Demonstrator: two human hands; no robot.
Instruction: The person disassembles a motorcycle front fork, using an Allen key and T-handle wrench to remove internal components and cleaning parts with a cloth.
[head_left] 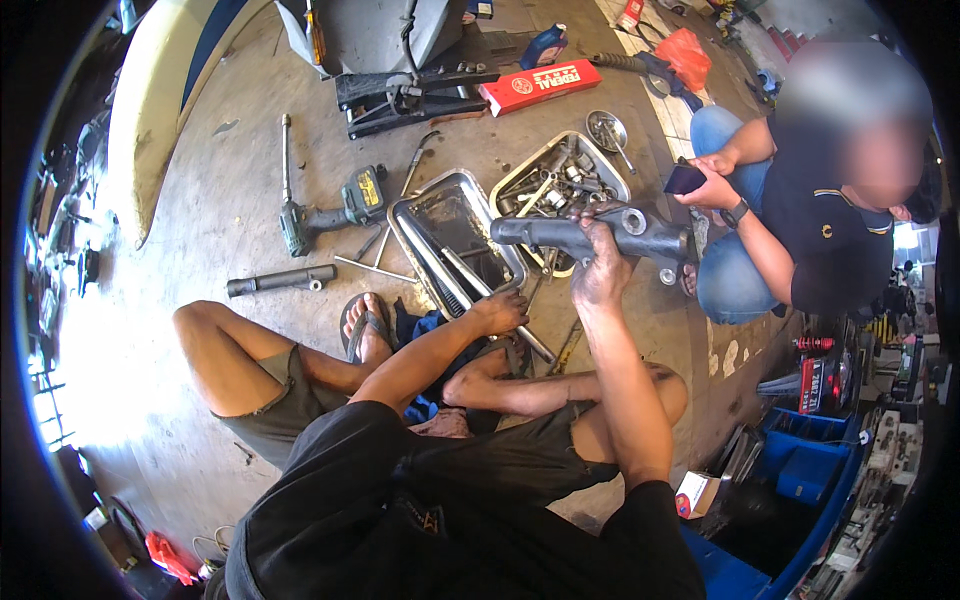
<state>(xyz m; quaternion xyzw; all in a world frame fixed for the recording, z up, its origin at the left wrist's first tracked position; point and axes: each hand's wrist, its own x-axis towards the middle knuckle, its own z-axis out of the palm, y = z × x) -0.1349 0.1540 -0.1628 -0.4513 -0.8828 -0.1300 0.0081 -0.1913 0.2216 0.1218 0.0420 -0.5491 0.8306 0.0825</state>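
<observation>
My right hand (603, 268) is raised and closed around a black fork lower leg (550, 235), which lies almost level over the trays, its wider end to the right. My left hand (500, 312) is low in front of me, its fingers wrapped round a shiny metal fork tube (538, 345). The tube slants from the metal tray (462, 180) down toward my folded legs. Alongside it in the tray are a dark coil spring (452, 296) and another long rod. A second black fork leg (282, 281) lies on the floor to the left.
A tray of sockets (570, 185), a cordless impact wrench (310, 222), a T-handle wrench (376, 268) and a red box (540, 86) lie around the work. A person (820, 200) squats at right, holding a dark phone-like object (684, 179). A blue bin (800, 470) stands lower right.
</observation>
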